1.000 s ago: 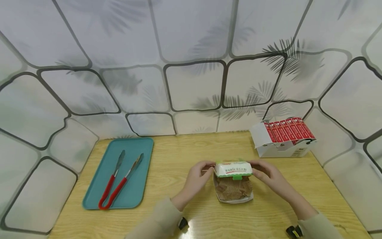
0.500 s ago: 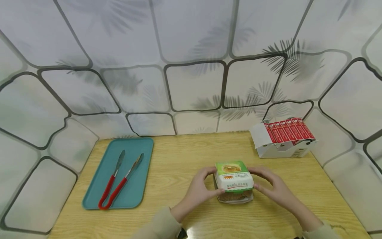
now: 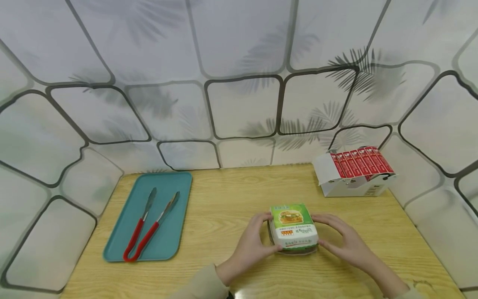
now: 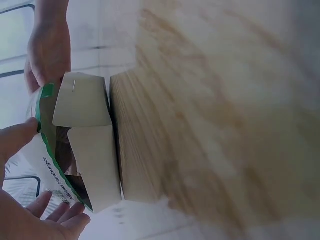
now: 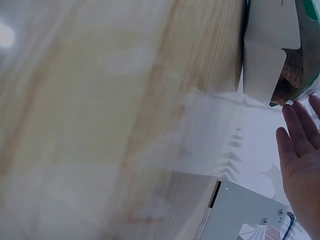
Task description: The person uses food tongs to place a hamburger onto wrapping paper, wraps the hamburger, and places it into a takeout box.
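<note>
A green-and-white cardboard hamburger box [image 3: 293,232], printed with a burger picture, stands on the wooden table with its lid folded down over the base. My left hand [image 3: 251,243] holds the lid's left side, thumb at the front corner and fingers toward the back. On the opposite side my right hand [image 3: 347,245] holds the lid likewise between thumb and fingers. A gap shows between lid and white base [image 4: 97,165] in the left wrist view. Through that gap, brown patterned wrapping [image 5: 292,70] is visible in the right wrist view; the rest of the contents is hidden.
To the left lies a teal tray [image 3: 127,207] bearing red-handled metal tongs [image 3: 140,236]. At the back right stands a white carton [image 3: 352,189] with several red packets [image 3: 358,162] in a row. A patterned wall [image 3: 242,108] bounds the table behind.
The lid has come down from raised, covering the brown wrapping, and its printed top faces up. Both hands moved with it, thumbs shifting to its front corners. Tray, tongs and carton stayed put.
</note>
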The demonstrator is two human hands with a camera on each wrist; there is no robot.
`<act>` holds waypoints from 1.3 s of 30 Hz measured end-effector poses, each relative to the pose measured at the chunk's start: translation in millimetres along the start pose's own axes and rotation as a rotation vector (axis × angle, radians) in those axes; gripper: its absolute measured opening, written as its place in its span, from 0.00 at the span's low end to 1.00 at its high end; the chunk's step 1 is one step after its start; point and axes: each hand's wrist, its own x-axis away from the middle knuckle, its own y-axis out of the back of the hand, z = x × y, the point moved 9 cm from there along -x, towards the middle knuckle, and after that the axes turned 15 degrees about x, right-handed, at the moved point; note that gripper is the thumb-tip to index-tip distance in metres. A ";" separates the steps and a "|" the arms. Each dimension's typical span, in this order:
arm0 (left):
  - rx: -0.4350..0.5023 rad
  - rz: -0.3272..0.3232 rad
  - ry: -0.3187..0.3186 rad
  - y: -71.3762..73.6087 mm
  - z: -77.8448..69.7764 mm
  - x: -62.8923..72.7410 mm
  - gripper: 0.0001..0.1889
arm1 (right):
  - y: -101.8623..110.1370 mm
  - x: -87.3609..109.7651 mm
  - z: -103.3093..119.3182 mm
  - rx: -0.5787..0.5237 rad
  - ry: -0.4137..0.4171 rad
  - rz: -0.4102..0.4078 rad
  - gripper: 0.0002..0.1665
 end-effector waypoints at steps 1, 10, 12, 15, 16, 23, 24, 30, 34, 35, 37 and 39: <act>-0.009 -0.001 -0.005 -0.5 -0.7 0.4 0.43 | -0.1 0.6 -0.5 0.010 -0.001 -0.003 0.39; -0.041 -0.011 -0.013 -1.8 -3.3 2.3 0.43 | -6.7 4.5 -2.8 -0.102 -0.042 0.012 0.34; -0.048 -0.011 -0.012 -1.7 -3.6 2.5 0.43 | -10.5 5.1 -4.1 -0.214 -0.074 0.043 0.32; -0.075 -0.012 -0.015 -2.2 -3.6 2.8 0.44 | -15.0 6.3 -6.6 -0.344 -0.113 0.082 0.32; -0.089 -0.011 -0.018 -2.6 -3.6 2.9 0.45 | -16.2 6.8 -7.9 -0.366 -0.125 0.089 0.32; -0.254 0.052 -0.057 -10.8 -4.9 5.1 0.52 | -22.7 9.9 -13.5 -0.294 -0.133 0.108 0.41; -0.265 0.065 -0.058 -12.5 -4.7 5.2 0.54 | -22.7 10.2 -13.6 -0.266 -0.128 0.102 0.42; -0.335 0.100 -0.078 -20.3 -1.0 3.1 0.62 | -19.9 10.7 -11.4 -0.095 -0.075 0.056 0.48; -0.430 0.090 -0.135 -22.5 -1.3 1.5 0.61 | -19.1 9.9 -6.9 -0.011 -0.026 0.040 0.56; -0.448 0.084 -0.149 -22.7 -1.8 0.9 0.60 | -19.2 9.6 -5.7 0.011 -0.019 0.041 0.57; -0.476 0.073 -0.171 -22.9 -3.8 0.4 0.59 | -19.2 9.0 -3.6 0.045 -0.014 0.044 0.58; -0.498 0.069 -0.175 -23.3 -5.4 -0.4 0.59 | -18.6 8.0 -1.7 0.077 -0.020 0.051 0.57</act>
